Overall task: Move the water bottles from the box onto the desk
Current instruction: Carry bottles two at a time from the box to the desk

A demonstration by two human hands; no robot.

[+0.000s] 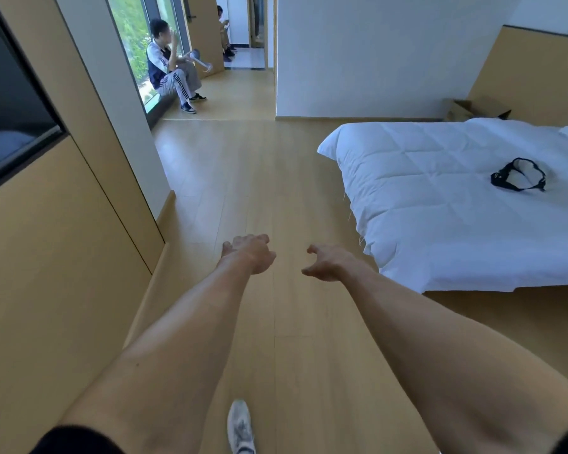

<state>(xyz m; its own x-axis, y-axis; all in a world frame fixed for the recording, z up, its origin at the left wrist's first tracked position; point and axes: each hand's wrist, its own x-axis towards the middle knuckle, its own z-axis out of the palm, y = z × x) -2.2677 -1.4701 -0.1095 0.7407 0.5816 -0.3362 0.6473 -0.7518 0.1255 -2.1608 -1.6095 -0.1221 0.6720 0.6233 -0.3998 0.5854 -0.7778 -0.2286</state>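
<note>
Water bottles do not show in this view; a cardboard box [476, 108], flaps up, stands far beyond the fingertips, to their right, behind the bed [456, 198]. Nearest, one shoe [240, 425] treads the wood floor [259, 178] below both outstretched arms. The left hand [248, 252] has fingers loosely curled, holding nothing. The right hand [330, 262] has fingers spread and bent, empty. Ahead of the fingers runs bare floor, bounded by wall panels [46, 273] left and the bed edge right. Farther off, a person [169, 65] sits by the window.
</note>
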